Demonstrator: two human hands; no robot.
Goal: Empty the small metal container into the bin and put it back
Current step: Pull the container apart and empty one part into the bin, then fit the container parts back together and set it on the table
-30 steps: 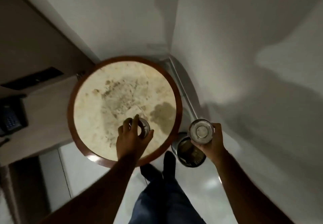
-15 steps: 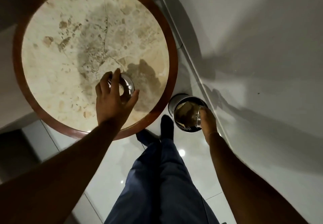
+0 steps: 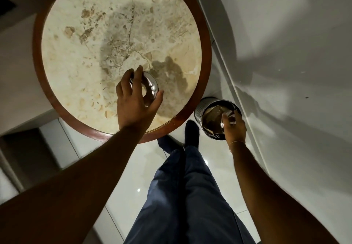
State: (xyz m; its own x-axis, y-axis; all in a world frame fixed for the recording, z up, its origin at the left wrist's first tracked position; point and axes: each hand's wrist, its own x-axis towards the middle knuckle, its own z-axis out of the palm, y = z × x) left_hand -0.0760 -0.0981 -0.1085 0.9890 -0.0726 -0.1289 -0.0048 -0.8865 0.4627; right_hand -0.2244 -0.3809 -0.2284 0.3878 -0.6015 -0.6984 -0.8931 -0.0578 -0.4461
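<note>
My right hand (image 3: 234, 127) grips the small metal container (image 3: 222, 122), tipped over the mouth of the perforated metal bin (image 3: 201, 108) on the floor beside the table. Paper scraps lie inside the bin. Only a sliver of the container shows past my fingers. My left hand (image 3: 135, 101) rests on the round marble table (image 3: 91, 43), fingers curled around a shiny metal ring-shaped piece (image 3: 150, 86) that sits on the tabletop near its front right edge.
The table has a dark wooden rim (image 3: 206, 53). White walls meet in a corner to the right, with a skirting line (image 3: 228, 68) close behind the bin. My legs in blue trousers (image 3: 186, 196) stand on glossy white floor tiles between table and bin.
My right hand has gone down from chest height to the bin's mouth and tilted the container into it. The view has dropped closer to the table. My left hand stays on the metal piece.
</note>
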